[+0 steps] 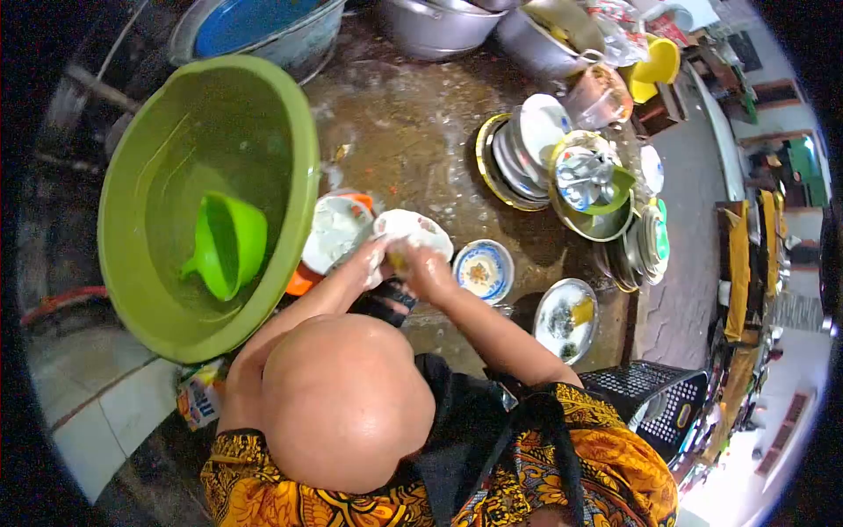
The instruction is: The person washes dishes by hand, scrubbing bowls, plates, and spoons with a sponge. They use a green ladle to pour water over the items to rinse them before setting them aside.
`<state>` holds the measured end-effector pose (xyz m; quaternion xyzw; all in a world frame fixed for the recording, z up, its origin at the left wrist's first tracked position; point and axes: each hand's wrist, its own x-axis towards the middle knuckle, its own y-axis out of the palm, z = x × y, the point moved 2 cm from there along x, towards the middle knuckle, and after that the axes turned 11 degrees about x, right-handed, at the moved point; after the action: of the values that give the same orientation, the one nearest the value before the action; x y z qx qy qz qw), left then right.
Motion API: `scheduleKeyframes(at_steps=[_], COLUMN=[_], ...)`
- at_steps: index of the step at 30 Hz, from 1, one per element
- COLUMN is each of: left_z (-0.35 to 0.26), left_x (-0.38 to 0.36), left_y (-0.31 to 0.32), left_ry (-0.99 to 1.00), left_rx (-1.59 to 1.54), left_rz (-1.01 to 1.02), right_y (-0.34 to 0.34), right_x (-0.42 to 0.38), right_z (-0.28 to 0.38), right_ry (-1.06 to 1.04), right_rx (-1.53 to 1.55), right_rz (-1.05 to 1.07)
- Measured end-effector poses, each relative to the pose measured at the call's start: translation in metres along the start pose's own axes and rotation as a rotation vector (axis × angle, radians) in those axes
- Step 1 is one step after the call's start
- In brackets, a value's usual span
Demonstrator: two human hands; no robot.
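Note:
A white, foam-covered plate (420,228) is held between my hands at the middle of the view. My left hand (372,262), with suds on it, grips its left edge. On the right side, my right hand (425,267) is closed around something yellowish, likely a sponge, against the plate. Just left of the plate is a white bowl (338,230) of whitish suds, with orange pieces beside it. A blue-rimmed bowl (484,271) with bits of food stands right of my right hand.
A large green basin (303,176) holds a bright green scoop (230,246) at left. Stacked plates (540,127), a bowl of spoons (587,180) and a metal plate (566,321) are at right. Pots (439,31) line the back. A black crate (654,395) stands lower right.

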<state>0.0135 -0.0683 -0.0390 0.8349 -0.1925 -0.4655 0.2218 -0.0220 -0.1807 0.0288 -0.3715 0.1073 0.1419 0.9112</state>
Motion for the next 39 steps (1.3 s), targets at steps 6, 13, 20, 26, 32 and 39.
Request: scheduleKeyframes(at_steps=[6, 13, 20, 26, 32, 39], left_z=[-0.005, 0.008, -0.028, -0.033, -0.027, -0.020], left_x=[-0.003, 0.032, -0.020, -0.007, 0.006, 0.005], left_y=[0.005, -0.028, 0.005, -0.005, -0.026, -0.005], left_ry=[0.426, 0.365, 0.284, 0.346, 0.537, 0.765], left_rx=[0.232, 0.230, 0.605, 0.757, 0.442, 0.217], left_rz=[-0.097, -0.252, -0.253, -0.113, -0.304, -0.541], right_y=[-0.004, 0.010, -0.030, -0.038, -0.012, 0.047], right_x=[0.008, 0.010, 0.011, 0.027, 0.052, 0.019], right_z=[-0.068, -0.014, -0.029, -0.015, -0.104, -0.030], right_ry=[-0.223, -0.050, 0.050, -0.323, 0.225, 0.460], right_rx=[-0.355, 0.000, -0.224, -0.177, 0.848, 1.905], right_rz=[-0.099, 0.060, 0.000, -0.199, -0.335, -0.127])
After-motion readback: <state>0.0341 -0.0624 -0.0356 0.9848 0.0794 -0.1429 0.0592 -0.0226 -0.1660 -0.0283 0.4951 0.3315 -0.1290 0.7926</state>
